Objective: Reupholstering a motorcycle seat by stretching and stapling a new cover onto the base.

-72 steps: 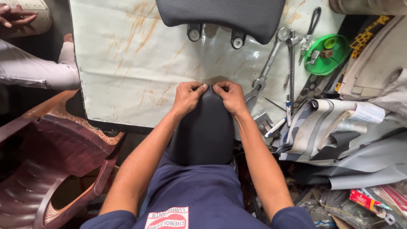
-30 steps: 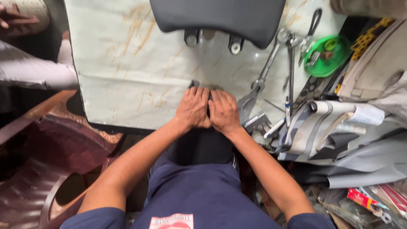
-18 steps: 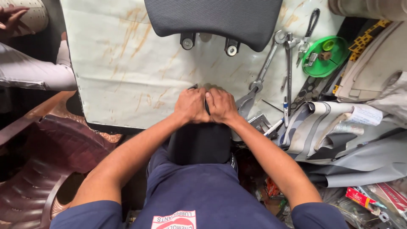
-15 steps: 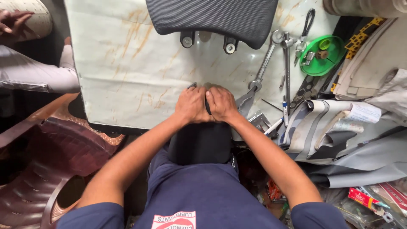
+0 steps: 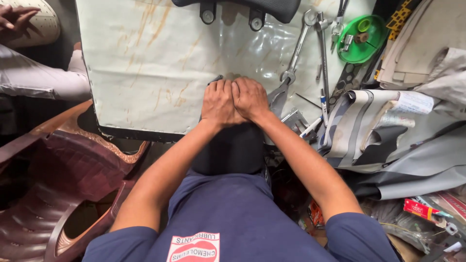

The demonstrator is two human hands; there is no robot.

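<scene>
The black seat pad sits upright in the person's lap, its top end butted against the near edge of the worktop, and it looks padded and a little yielding under a smooth, stretched dark cover, probably light enough to turn with one hand but slick where the covering is taut. Both hands are pressed down side by side on that top end: the left hand lies flat with fingers bunched and curled over the rim, the right hand touching it, knuckles up, fingers folded over the same edge, so both are gripping the cover rather than lying loose. The firm rim under the fingertips seems the sensible place to hold it, not the soft middle. Just to the right of the hands lie pliers, then a long spanner and a second wrench angled toward the far edge, with a green plastic lid of small parts beyond the far right corner. Another black seat rests at the far edge. Rolled grey sheeting is heaped off the right side, a brown plastic chair off the left.
</scene>
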